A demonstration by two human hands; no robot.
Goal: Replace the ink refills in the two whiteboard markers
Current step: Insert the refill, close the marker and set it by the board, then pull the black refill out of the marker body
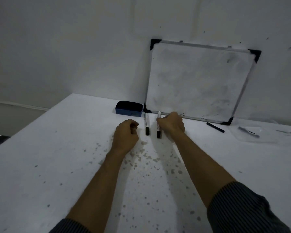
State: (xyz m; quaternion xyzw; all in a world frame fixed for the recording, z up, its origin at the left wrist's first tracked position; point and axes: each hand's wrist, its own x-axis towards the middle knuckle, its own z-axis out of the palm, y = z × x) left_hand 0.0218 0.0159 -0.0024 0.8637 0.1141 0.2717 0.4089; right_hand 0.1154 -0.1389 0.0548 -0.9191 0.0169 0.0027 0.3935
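**A:** Two whiteboard markers on the tabletop, side by side, black caps toward the camera. Left marker lying free, nothing touching it. Right marker pinched around its middle by the right hand, so that grip closed on it, silver tail end poking out past the fingers toward the whiteboard.

**B:** And the left hand?

**A:** Curled into a loose fist just beside the left marker, resting on the tabletop. Can't tell whether anything's in it tbh, fingers tucked under.

**B:** Rest of the setup?

**A:** Whiteboard leaning against the wall right behind the markers, smudgy, black corner pieces. Blue eraser with a dark felt top parked at its left bottom corner. Off to the right, well apart: thin dark stick lying loose near the board's right bottom corner, then a clear plastic wrapper with another dark stick-like thing in it, too blurry to call. Tabletop pretty grimy, lots of grey spots between and below the forearms. Striped sleeves pushed up on both arms.
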